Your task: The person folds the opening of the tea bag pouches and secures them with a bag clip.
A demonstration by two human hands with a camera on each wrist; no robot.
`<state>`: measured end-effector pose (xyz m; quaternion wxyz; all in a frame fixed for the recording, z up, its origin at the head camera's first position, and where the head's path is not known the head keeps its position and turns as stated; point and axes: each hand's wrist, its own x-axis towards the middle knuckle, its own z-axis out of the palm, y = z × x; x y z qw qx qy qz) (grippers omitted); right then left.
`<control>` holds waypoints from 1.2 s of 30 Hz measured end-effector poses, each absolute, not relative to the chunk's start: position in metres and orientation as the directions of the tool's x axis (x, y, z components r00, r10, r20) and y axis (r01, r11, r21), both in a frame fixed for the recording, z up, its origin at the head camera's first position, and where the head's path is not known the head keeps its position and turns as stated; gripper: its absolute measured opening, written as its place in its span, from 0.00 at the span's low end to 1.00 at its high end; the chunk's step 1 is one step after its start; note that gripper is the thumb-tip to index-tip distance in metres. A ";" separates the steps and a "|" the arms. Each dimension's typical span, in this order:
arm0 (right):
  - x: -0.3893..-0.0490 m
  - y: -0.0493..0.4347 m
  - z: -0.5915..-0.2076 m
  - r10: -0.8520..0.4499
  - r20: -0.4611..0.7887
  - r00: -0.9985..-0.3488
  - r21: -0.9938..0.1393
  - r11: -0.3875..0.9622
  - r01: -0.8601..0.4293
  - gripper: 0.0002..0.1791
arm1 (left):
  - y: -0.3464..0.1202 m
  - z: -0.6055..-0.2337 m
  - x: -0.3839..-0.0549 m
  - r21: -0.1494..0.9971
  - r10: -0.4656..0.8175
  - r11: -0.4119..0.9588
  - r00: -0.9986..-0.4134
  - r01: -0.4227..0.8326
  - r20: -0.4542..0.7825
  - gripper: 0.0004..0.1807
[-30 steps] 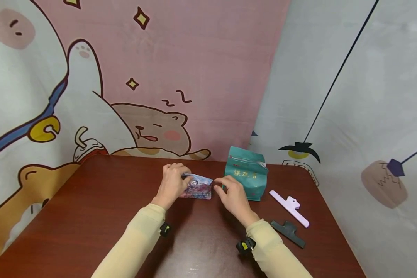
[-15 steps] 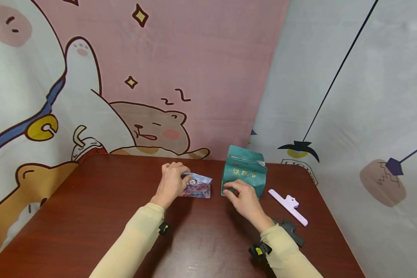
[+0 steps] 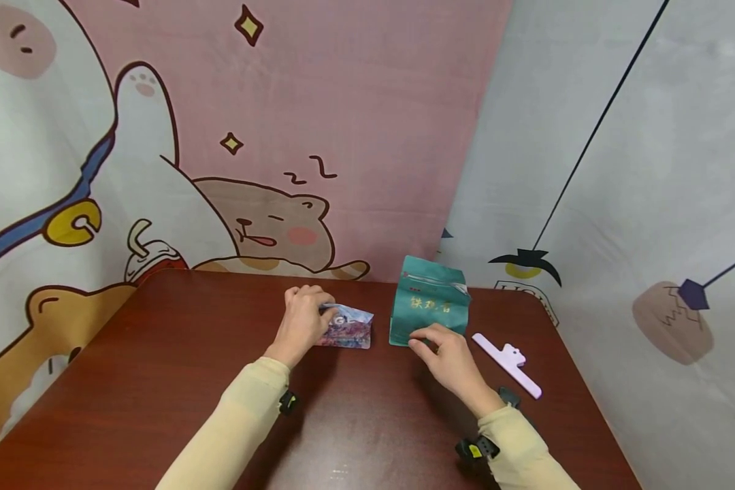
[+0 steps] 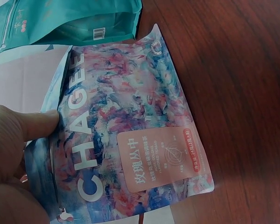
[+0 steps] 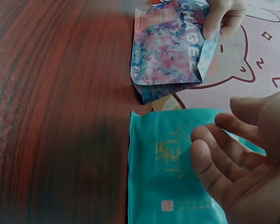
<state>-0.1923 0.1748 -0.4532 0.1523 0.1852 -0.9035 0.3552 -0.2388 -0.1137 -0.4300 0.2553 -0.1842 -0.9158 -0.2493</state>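
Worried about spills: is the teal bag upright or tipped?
Upright: in the head view, the teal bag stands, its top above the far edge of the table.

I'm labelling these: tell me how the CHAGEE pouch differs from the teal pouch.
The CHAGEE pouch is mottled pink and blue; the teal pouch is mostly one colour. The left hand grips the CHAGEE pouch; the teal pouch is ungripped. The teal pouch looks taller than the CHAGEE pouch. Both have printed lettering.

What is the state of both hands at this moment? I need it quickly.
Left hand: closed, pinching the top of the colourful bag.
Right hand: open, holding nothing, near the green bag.
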 end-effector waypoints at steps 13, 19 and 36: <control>-0.184 0.193 -0.458 -0.220 0.403 -0.888 -0.581 0.688 -0.434 0.02 | -0.114 -0.430 -0.239 0.360 0.210 0.807 -0.798 0.468 0.565 0.05; -0.180 0.202 -0.459 -0.210 0.385 -0.899 -0.576 0.706 -0.412 0.03 | -0.114 -0.430 -0.239 0.360 0.213 0.806 -0.797 0.470 0.565 0.05; -0.165 0.232 -0.458 -0.164 0.416 -0.894 -0.542 0.745 -0.389 0.02 | -0.114 -0.431 -0.238 0.372 0.204 0.805 -0.804 0.463 0.559 0.05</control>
